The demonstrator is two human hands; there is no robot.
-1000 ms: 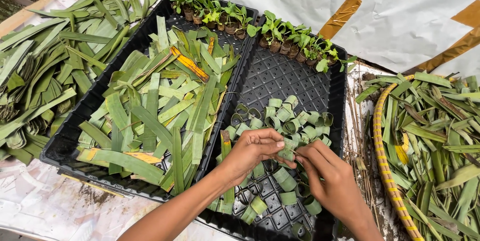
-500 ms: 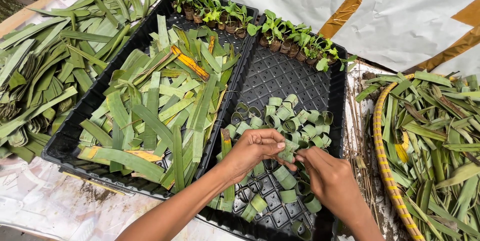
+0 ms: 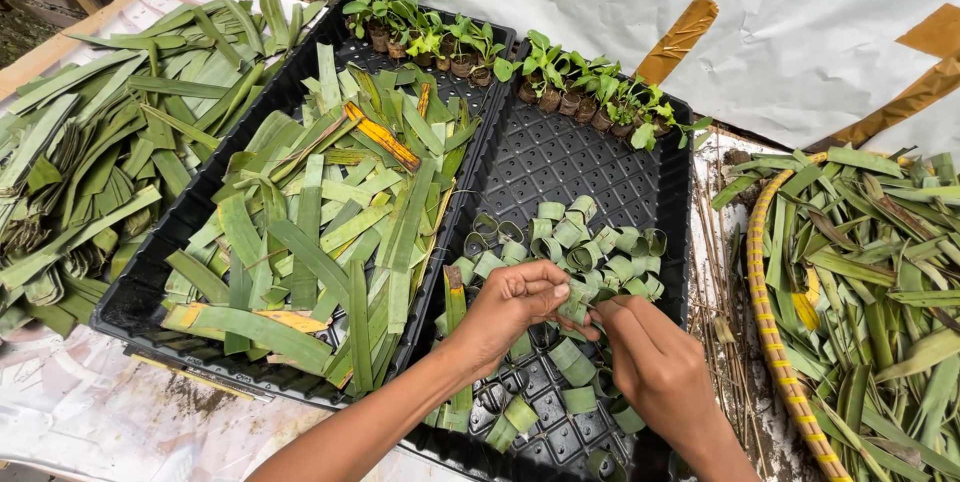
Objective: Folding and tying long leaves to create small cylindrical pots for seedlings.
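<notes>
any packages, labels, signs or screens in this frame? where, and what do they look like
None in view: no packages, labels, signs or screens.
Closest things: two black plastic trays, side by side on the table, rectangular, perforated floors.
White sheet behind them, plain, with brown tape strips.
Left hand and right hand meet over a green leaf ring in the right tray.

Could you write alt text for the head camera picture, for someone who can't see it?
Two bare hands, left hand and right hand, meet over a black tray, pinching a rolled leaf ring among many leaf rings. A second black tray holds cut leaf strips, with potted seedlings along the far edge.
</notes>
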